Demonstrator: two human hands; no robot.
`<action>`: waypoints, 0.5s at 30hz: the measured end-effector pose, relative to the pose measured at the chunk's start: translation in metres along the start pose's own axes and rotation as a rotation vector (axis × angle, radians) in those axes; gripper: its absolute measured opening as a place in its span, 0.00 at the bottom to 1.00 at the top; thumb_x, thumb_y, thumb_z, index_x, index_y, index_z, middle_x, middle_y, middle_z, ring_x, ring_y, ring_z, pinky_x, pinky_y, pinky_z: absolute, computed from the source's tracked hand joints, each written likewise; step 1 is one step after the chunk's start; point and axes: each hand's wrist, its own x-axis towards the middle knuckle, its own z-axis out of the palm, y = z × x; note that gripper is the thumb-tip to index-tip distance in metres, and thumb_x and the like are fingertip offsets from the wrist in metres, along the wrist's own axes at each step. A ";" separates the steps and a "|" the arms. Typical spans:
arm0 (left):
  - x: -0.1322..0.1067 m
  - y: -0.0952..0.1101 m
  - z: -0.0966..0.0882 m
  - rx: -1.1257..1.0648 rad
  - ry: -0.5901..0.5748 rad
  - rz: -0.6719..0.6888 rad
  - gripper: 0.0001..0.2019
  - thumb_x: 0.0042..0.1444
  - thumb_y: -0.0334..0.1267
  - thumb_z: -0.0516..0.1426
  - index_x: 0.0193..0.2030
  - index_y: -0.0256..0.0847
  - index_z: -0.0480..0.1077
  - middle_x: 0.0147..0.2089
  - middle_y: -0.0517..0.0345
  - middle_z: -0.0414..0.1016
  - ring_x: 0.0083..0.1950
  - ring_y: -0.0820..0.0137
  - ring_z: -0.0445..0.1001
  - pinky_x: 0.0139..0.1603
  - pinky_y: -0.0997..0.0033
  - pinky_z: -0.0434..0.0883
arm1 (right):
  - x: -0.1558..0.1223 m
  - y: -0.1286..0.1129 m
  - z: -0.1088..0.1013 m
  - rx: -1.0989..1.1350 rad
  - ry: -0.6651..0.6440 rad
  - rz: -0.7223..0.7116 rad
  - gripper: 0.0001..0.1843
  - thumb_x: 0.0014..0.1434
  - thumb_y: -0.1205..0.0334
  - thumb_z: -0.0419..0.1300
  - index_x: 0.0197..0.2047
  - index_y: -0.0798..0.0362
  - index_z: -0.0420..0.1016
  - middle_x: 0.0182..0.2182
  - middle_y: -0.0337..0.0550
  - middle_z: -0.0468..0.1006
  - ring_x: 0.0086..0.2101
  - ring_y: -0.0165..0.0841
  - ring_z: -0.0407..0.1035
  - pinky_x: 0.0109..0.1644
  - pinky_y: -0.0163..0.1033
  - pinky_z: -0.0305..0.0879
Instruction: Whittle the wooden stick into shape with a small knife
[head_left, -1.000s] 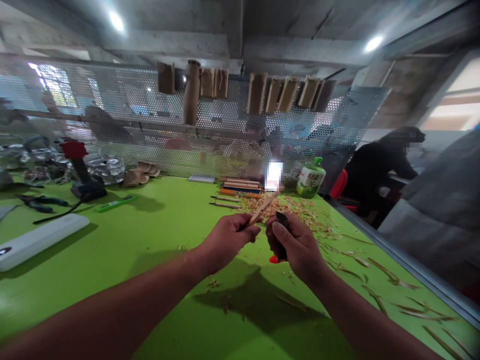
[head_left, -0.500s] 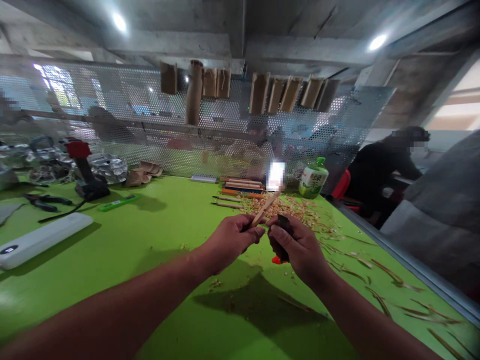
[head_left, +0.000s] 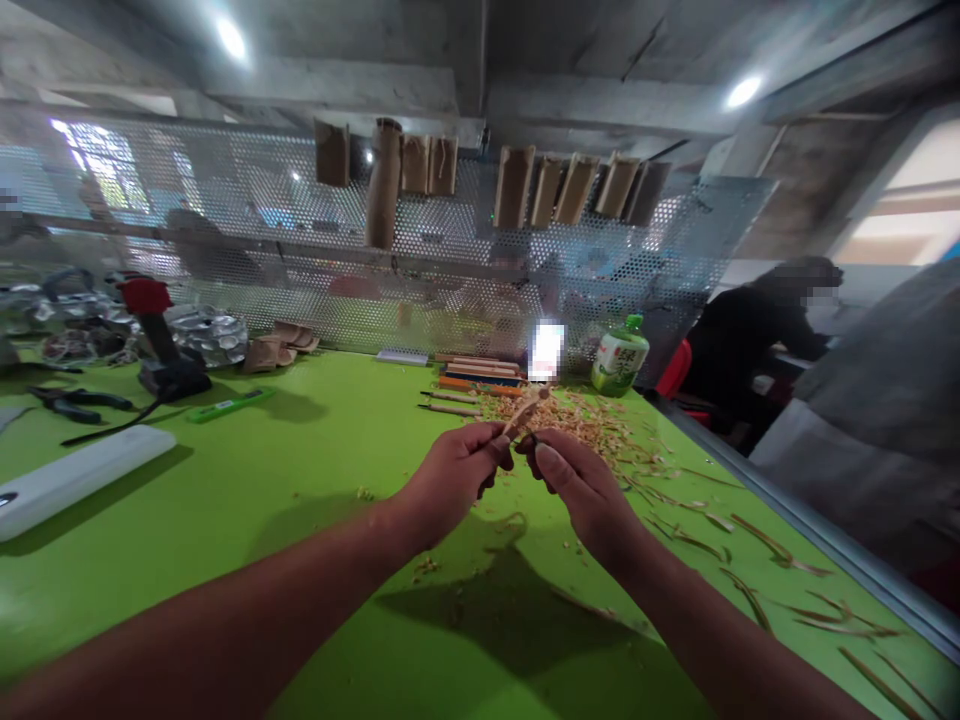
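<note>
The left hand [head_left: 459, 478] grips a wooden strip [head_left: 526, 410] and the right hand [head_left: 589, 482] a mostly hidden dark tool [head_left: 533, 438], before wood shavings [head_left: 589, 418] near the far right corner of the table [head_left: 337, 430].

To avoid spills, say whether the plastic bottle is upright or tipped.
Upright: the plastic bottle stands base down, its green cap on top.

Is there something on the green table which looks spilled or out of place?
Yes: pale shavings lie scattered behind the wooden piece in the left hand, and longer strips lie loose further right on the table. Uncollected, they look untidy. The bottle beyond them stands upright.
</note>
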 end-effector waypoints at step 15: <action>-0.003 0.005 0.000 -0.069 -0.029 -0.024 0.12 0.60 0.43 0.53 0.31 0.37 0.67 0.21 0.66 0.57 0.22 0.78 0.54 0.23 0.75 0.52 | 0.003 0.004 0.001 -0.217 -0.078 0.030 0.19 0.62 0.45 0.52 0.31 0.51 0.69 0.23 0.35 0.64 0.25 0.29 0.58 0.27 0.35 0.52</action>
